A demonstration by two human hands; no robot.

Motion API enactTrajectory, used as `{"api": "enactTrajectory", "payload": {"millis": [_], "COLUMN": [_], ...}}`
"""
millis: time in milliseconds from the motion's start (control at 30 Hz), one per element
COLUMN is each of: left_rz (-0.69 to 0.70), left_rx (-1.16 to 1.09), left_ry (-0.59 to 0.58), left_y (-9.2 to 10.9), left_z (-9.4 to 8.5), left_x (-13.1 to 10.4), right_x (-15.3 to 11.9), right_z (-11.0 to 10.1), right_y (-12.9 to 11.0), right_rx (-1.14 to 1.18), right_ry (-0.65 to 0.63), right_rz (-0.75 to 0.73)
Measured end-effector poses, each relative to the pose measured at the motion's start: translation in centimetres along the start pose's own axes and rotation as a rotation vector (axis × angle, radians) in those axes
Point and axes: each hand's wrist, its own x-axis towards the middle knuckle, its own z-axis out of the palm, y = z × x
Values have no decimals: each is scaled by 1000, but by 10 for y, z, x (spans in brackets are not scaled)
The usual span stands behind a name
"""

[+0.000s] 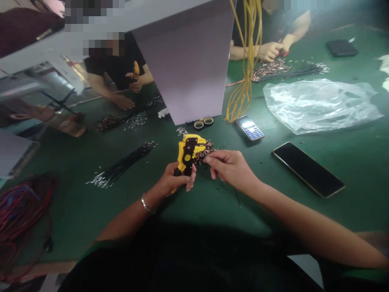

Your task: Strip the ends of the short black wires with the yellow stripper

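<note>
My left hand point(179, 177) is wrapped round the handles of a yellow and black wire stripper point(189, 153), whose jaws point right. Thumb and forefinger of my right hand point(232, 167) are pinched close to those jaws. Below that hand a thin black wire point(238, 198) shows its tail, in line with the pinch; the fingers hide the rest. Behind the jaws lies a heap of wires with copper-coloured ends point(209, 148), partly covered. To the left, a bundle of black wires point(124, 164) with bare silvery ends rests on the green table point(194, 215).
Tape rolls point(203, 123), a keypad phone point(250, 128), a smartphone point(308, 169) and a plastic bag point(322, 105) lie around. Yellow cables point(247, 52) hang beside a pale panel point(191, 69). Red cables point(24, 207) are coiled left. Co-workers' hands point(270, 52) handle wires across the table.
</note>
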Motion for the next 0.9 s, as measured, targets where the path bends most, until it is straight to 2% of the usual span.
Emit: {"api": "enactTrajectory", "payload": {"millis": [233, 467, 900], "left_rz": [-1, -62, -93], "left_rx": [-126, -137, -164], "left_ry": [-119, -220, -290], "left_y": [8, 8, 7], "left_z": [-5, -5, -5], "left_x": [1, 1, 1], "right_x": [7, 8, 8], "right_z": [-15, -18, -17], "right_y": [-3, 1, 3], "right_rx": [32, 77, 21], "right_ry": [101, 62, 7], "right_rz": [-47, -74, -108]}}
